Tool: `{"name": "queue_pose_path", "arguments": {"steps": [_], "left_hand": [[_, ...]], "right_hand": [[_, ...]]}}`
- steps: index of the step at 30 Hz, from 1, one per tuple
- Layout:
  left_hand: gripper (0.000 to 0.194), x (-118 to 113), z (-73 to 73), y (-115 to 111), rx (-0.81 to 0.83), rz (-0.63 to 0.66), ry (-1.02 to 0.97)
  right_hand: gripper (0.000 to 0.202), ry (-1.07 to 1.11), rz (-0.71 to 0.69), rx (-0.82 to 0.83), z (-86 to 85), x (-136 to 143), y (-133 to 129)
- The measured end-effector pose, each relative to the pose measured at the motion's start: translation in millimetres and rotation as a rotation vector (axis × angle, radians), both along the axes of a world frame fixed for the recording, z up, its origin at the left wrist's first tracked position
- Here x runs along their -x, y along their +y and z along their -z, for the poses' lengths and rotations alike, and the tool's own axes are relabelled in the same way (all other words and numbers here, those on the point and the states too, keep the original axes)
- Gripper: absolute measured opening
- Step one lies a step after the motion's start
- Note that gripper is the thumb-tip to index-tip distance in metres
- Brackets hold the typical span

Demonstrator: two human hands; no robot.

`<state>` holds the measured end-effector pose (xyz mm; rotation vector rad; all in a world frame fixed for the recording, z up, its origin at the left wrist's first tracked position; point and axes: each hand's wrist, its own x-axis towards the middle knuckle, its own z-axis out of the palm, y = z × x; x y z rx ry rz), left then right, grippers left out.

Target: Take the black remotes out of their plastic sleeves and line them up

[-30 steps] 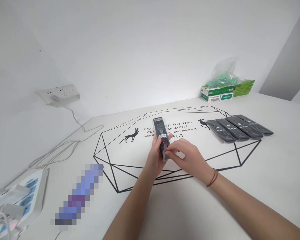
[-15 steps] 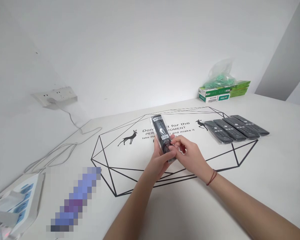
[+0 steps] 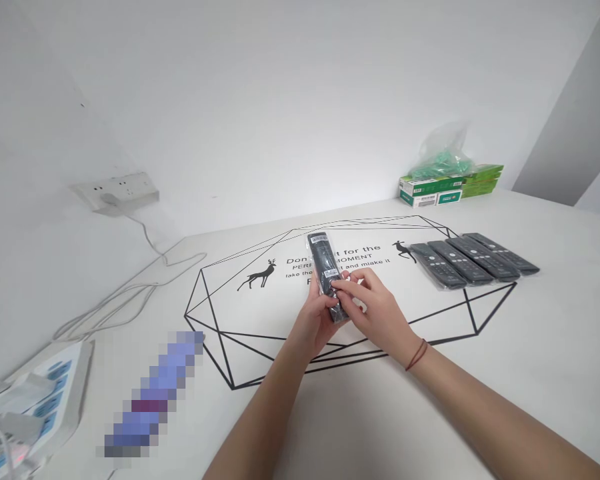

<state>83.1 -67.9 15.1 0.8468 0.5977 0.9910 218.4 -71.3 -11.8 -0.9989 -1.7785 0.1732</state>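
A black remote control [image 3: 323, 260] in a clear plastic sleeve is held up over the middle of the table, its labelled back towards me. Wrapped around its lower part from the left is my left hand [image 3: 316, 321], closed, with the thumb on the near end. My right hand [image 3: 373, 307] comes from the right, its finger and thumb pressed on the sleeve near the lower label. Whether those fingertips pinch the plastic or only press on it is hard to see. Several more sleeved remote controls [image 3: 473, 260] lie in a row on the right.
Green and white boxes [image 3: 430, 190] with a plastic bag [image 3: 445, 157] on top stand at the back right. A power strip [image 3: 55, 400] with plugs sits at the left edge, near loose cables [image 3: 145, 287]. A pixelated bluish object [image 3: 155, 393] lies beside it. A wall socket [image 3: 120, 190] is behind.
My right fingers have shifted up and left on the remote control, now lying flatter against its back. My left thumb has moved slightly left. The remote control has tilted a little.
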Motion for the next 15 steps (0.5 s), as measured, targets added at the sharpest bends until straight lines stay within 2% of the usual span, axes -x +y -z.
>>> {"name": "queue_pose_path", "arguments": {"steps": [5, 8, 11, 13, 15], "left_hand": [[0.084, -1.7, 2.0, 0.2, 0.019, 0.007, 0.018], [0.087, -2.6, 4.4, 0.0, -0.044, -0.033, 0.087], [0.089, -2.9, 11.9, 0.4, -0.180, -0.154, 0.214], [0.093, -2.7, 19.6, 1.3, -0.290, -0.257, 0.268], [0.094, -1.8, 27.5, 2.4, -0.388, -0.302, 0.328]], "right_hand": [[0.024, -0.015, 0.068, 0.018, 0.3, 1.2, -1.8], [0.025, 0.051, 0.063, 0.066, -2.8, 1.2, -2.2], [0.024, 0.198, 0.010, 0.266, -7.4, 0.8, -0.7], [0.025, 0.360, -0.090, 0.476, -9.8, 0.9, 1.2], [0.027, 0.536, -0.198, 0.648, -10.8, 1.5, 3.2]]}}
